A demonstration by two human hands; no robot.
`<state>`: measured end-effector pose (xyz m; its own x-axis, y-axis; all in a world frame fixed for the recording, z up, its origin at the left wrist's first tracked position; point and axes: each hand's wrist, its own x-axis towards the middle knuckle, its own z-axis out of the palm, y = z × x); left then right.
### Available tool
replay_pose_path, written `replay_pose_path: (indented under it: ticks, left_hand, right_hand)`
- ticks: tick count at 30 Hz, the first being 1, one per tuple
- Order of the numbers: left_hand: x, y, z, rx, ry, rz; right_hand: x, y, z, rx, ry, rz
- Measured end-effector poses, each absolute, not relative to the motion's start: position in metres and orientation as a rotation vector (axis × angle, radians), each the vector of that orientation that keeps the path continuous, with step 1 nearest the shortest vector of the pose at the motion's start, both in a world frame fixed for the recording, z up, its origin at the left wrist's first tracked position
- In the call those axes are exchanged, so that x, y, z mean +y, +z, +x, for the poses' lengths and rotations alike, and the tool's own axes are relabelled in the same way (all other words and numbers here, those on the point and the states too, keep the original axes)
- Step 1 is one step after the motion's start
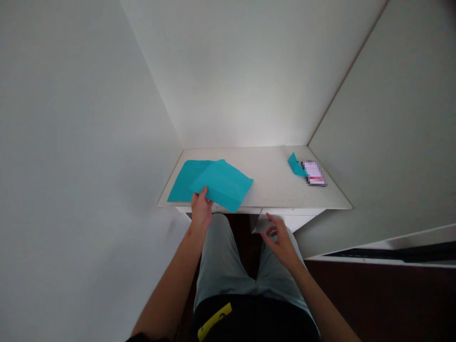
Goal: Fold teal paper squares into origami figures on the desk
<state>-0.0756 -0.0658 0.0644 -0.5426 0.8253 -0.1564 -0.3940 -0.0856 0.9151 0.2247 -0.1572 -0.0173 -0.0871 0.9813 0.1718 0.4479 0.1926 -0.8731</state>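
Observation:
My left hand (201, 207) pinches the near left edge of a creased turquoise sheet of paper (228, 183). That sheet is tilted above the white desk, and one corner reaches past the front edge. Partly under it, a second turquoise sheet (181, 183) lies on the left end of the desk. My right hand (278, 236) is in front of the desk's drawer front, above my right thigh, fingers apart and curved with nothing between them. A small folded turquoise piece of paper (295, 165) rests on the right part of the desk, beside a phone.
The phone (314, 173) with a lit, blurred screen lies at the desk's right end. The narrow white desk (270, 190) stands between a left wall (89, 142), a back wall (235, 71) and a white panel (392, 142) on the right. My legs are under the desk's front.

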Motion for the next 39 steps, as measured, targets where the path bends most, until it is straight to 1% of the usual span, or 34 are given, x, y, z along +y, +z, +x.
replay_pose_path:
  ticks: [4,6,8,10,12,15,17,19,22,26,28,30,32,35,39]
  left_hand:
    - [-0.100,0.034,-0.026,1.212,1.592,0.346]
    - [-0.115,0.024,-0.010,1.200,1.528,0.313]
    - [-0.127,0.019,-0.001,1.203,1.469,0.338]
    - [-0.135,0.016,0.000,1.204,1.416,0.432]
    - [-0.139,0.017,-0.005,1.211,1.374,0.623]
    - [-0.137,0.025,-0.019,1.326,1.321,1.110]
    - [-0.126,0.031,-0.028,1.432,1.270,1.495]
    - [-0.106,0.035,-0.034,1.464,1.202,1.825]
    - [-0.067,0.033,-0.035,1.507,1.087,2.132]
    - [-0.023,0.020,-0.027,1.661,0.817,2.286]
    - [-0.014,0.012,-0.022,1.738,0.677,2.314]
    - [-0.011,0.005,-0.019,1.799,0.550,2.342]
    - [-0.013,0.000,-0.016,1.827,0.444,2.389]
    - [-0.015,-0.003,-0.015,1.841,0.335,2.440]
    - [-0.012,0.001,-0.016,1.862,0.245,2.425]
  right_hand:
    - [-0.113,0.011,0.213,-1.899,0.403,-1.389]
    - [-0.094,0.018,0.213,-1.981,0.278,-1.425]
    - [-0.079,0.021,0.218,-2.099,0.227,-1.451]
    - [-0.065,0.020,0.228,-2.251,0.256,-1.388]
    - [-0.051,0.015,0.238,-2.289,0.369,-1.291]
    - [-0.029,0.005,0.249,-2.173,0.644,-1.187]
    - [-0.015,0.001,0.250,-2.061,0.807,-1.213]
    - [-0.001,-0.001,0.248,-1.992,0.871,-1.302]
    - [0.012,0.001,0.241,-1.969,0.738,-1.429]
    - [0.011,0.007,0.230,-1.885,0.366,-1.582]
    - [0.005,0.011,0.223,-1.918,0.210,-1.570]
    - [0.000,0.013,0.214,-2.039,0.131,-1.492]
    - [-0.001,0.013,0.200,-2.197,0.158,-1.404]
    - [0.007,0.006,0.176,-2.392,0.297,-1.318]
    - [0.023,-0.006,0.151,-2.501,0.413,-1.357]
